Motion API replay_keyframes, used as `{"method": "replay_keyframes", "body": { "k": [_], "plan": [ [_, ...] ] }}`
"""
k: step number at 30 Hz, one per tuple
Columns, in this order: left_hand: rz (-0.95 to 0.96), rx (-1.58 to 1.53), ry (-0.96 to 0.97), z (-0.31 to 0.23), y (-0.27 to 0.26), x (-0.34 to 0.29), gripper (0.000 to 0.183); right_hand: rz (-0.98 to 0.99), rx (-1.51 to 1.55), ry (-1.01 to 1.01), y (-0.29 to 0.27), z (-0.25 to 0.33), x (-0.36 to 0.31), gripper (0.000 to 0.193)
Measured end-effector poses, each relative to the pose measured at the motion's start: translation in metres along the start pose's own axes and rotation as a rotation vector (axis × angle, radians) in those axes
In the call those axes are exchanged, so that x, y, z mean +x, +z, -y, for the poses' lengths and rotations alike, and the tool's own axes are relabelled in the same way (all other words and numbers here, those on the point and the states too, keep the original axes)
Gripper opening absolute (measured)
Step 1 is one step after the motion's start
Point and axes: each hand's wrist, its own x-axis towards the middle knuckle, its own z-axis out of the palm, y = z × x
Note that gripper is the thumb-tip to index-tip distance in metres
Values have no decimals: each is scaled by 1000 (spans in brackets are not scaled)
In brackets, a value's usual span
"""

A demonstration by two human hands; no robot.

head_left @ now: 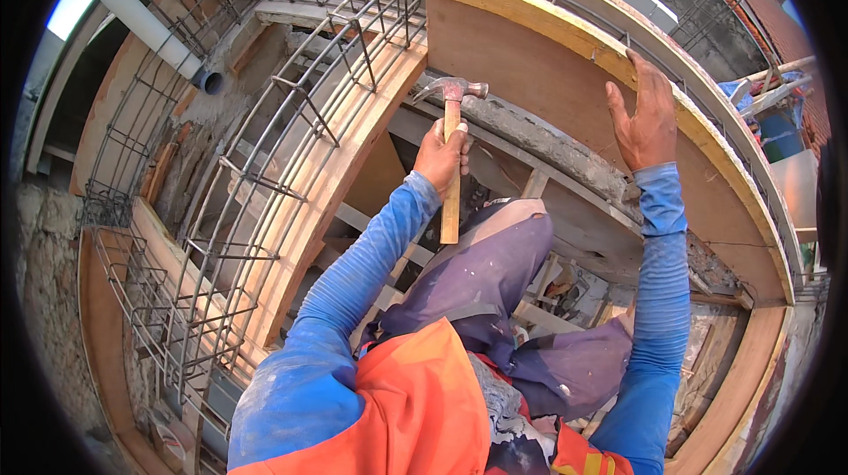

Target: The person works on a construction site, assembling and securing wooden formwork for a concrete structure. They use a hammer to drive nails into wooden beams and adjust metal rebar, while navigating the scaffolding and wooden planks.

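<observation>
Seen from my remote station: a person's two bare hands at timber formwork. The left hand [442, 157] is closed around the wooden handle of a claw hammer [451, 126], gripping just below the head. Above the fist, the red-and-metal head has its claw toward the left and its striking face toward the right; the handle's free end hangs below the fist. Whether the head bears a maker's mark I cannot tell at this size. The right hand [645, 117] holds nothing that I can see; its fingers are extended, thumb apart, at the yellow-edged batten [530, 4] along the top of a brown panel [503, 56]. I cannot tell whether it presses there. Left of the hammer, a steel rebar cage [306, 97] stands along a pale plank [347, 153]. The orange vest [424, 400] carries yellow bands at its lower right.
</observation>
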Motion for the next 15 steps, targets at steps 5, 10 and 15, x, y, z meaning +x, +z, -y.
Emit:
{"method": "replay_keyframes", "body": {
  "k": [5, 10, 15],
  "plan": [
    [-58, 589, -225, 69, -69, 9, 24, -3, -448, -162, 46, -107, 36, 73],
    [-86, 854, -403, 111, -98, -3, 34, 399, -367, 106, 73, -123, 37, 78],
    [36, 953, -282, 145, -102, 8, 48, 483, -409, 111, 74, -119, 40, 74]
  ]
}}
